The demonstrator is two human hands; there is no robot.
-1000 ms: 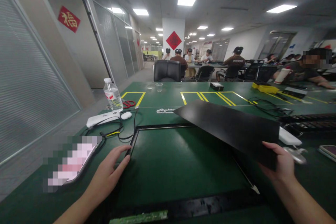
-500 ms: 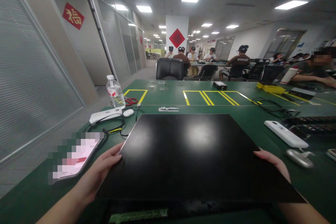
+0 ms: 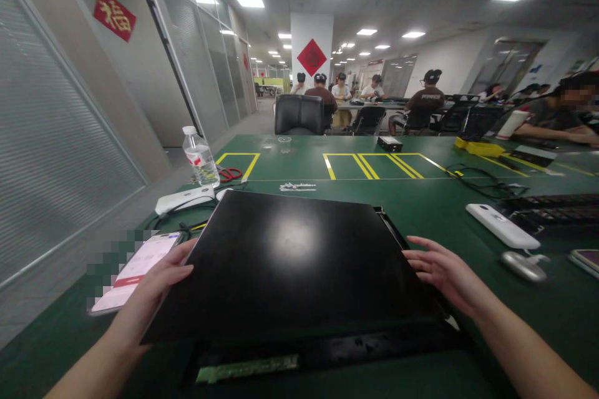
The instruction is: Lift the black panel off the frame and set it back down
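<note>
A flat black display panel [image 3: 290, 280] with a glossy reflection spans the space in front of me. My left hand [image 3: 161, 280] grips its left edge, thumb on top and the fingers partly hidden underneath. Beneath the panel lies a black frame [image 3: 365, 344], showing along the near side and the right. A green circuit board strip [image 3: 248, 369] sits at the near left of that frame. At the right side, my right hand [image 3: 444, 271] has its fingers stretched out and apart. Its fingertips are at the frame's right edge; whether they touch it I cannot tell.
Left of the panel are a phone [image 3: 140, 271], a white power bank [image 3: 185, 199], cables, red scissors [image 3: 229, 174] and a water bottle [image 3: 200, 159]. On the right lie another white power bank [image 3: 501, 225] and a silver mouse-like object [image 3: 523, 267]. A person [image 3: 556, 118] sits at the far right.
The panel has shifted left, uncovering the frame's right side. My right hand has let go of the panel's right edge and its fingers have spread; the left hand keeps its grip.
</note>
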